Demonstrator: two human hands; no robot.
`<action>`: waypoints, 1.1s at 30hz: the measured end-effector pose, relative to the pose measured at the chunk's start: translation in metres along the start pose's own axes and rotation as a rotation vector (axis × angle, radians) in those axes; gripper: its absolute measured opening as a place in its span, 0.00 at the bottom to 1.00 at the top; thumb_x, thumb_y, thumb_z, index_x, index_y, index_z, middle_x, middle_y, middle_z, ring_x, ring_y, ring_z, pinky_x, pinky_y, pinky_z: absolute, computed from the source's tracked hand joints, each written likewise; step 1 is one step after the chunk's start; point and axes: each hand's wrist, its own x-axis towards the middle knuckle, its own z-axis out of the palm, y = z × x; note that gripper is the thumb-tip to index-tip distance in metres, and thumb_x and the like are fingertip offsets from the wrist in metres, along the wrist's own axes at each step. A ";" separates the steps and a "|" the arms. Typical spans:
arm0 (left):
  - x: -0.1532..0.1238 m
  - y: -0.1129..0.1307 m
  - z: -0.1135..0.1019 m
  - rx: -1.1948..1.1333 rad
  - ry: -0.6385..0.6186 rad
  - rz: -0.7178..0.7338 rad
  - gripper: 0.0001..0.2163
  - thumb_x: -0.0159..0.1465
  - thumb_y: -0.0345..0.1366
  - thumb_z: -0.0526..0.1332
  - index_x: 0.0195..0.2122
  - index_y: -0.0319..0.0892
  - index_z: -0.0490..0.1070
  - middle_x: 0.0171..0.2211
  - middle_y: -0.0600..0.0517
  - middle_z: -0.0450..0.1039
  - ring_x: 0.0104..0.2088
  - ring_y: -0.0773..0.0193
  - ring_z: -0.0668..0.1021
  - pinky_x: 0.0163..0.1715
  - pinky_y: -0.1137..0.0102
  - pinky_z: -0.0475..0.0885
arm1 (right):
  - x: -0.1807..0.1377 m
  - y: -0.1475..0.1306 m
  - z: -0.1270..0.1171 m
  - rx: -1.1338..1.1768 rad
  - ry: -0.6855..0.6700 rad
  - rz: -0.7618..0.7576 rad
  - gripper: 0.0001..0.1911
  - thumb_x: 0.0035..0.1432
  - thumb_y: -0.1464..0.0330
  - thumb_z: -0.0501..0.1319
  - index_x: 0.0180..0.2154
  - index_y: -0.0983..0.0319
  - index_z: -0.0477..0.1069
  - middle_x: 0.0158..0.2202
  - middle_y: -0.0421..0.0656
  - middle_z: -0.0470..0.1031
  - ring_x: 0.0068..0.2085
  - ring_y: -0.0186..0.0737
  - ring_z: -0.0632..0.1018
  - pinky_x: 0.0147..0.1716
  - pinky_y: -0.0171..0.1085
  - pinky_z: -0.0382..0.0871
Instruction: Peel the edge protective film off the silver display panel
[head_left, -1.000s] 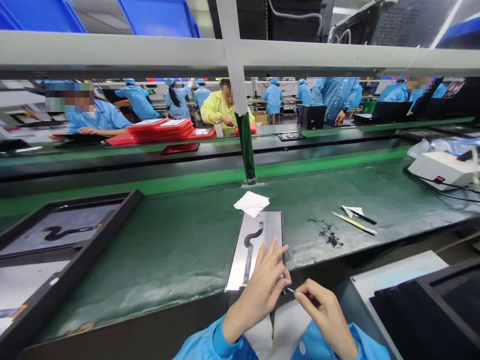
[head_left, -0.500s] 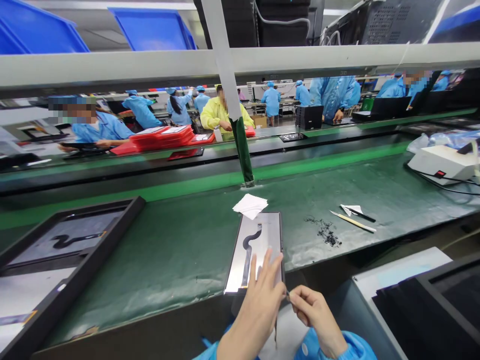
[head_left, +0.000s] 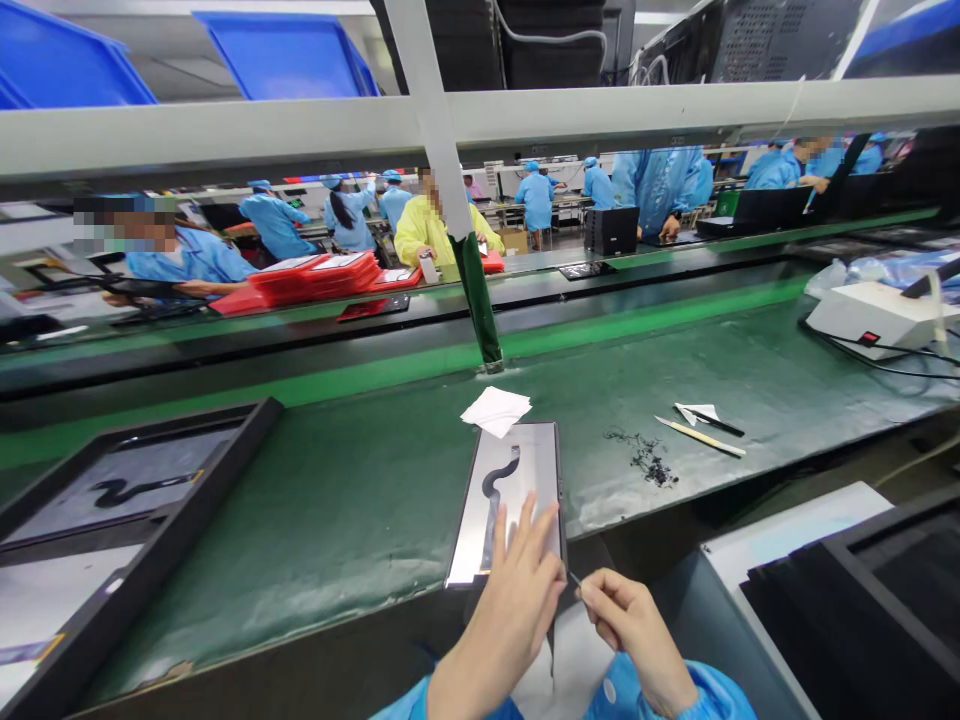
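The panel (head_left: 536, 460) lies face-flat at the near edge of the green counter (head_left: 360, 510), a dark curving cable (head_left: 491, 488) on its silver surface. The left hand (head_left: 517, 595) is spread loosely, its fingers over the panel's lower right part. Just beside that corner, the right hand (head_left: 630, 620) pinches a thin piece (head_left: 575, 580), too small to identify, between thumb and forefinger. White sheets (head_left: 496, 411) touch the panel's far end; black scraps (head_left: 652, 465) and a pale knife (head_left: 701, 437) lie to its right, a black tray (head_left: 176, 530) to its left.
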 end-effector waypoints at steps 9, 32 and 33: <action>0.029 -0.013 -0.002 -0.147 -0.096 0.013 0.07 0.66 0.23 0.57 0.36 0.42 0.67 0.65 0.39 0.63 0.70 0.45 0.54 0.63 0.38 0.56 | -0.005 -0.013 -0.007 -0.050 -0.006 -0.015 0.31 0.47 0.40 0.66 0.25 0.62 0.68 0.20 0.32 0.56 0.21 0.28 0.55 0.21 0.33 0.44; -0.012 -0.032 -0.005 -0.332 -0.042 0.010 0.13 0.72 0.37 0.57 0.56 0.42 0.65 0.63 0.39 0.67 0.67 0.51 0.64 0.66 0.46 0.56 | -0.005 -0.029 -0.022 -0.272 -0.147 -0.044 0.31 0.55 0.40 0.59 0.29 0.62 0.73 0.21 0.36 0.64 0.23 0.33 0.64 0.23 0.34 0.56; -0.018 -0.034 -0.005 -0.316 -0.030 0.035 0.18 0.71 0.40 0.59 0.60 0.42 0.62 0.64 0.39 0.66 0.67 0.51 0.64 0.66 0.47 0.56 | -0.004 -0.031 -0.023 -0.278 -0.148 -0.046 0.31 0.55 0.40 0.60 0.29 0.63 0.74 0.20 0.36 0.63 0.23 0.33 0.64 0.24 0.34 0.56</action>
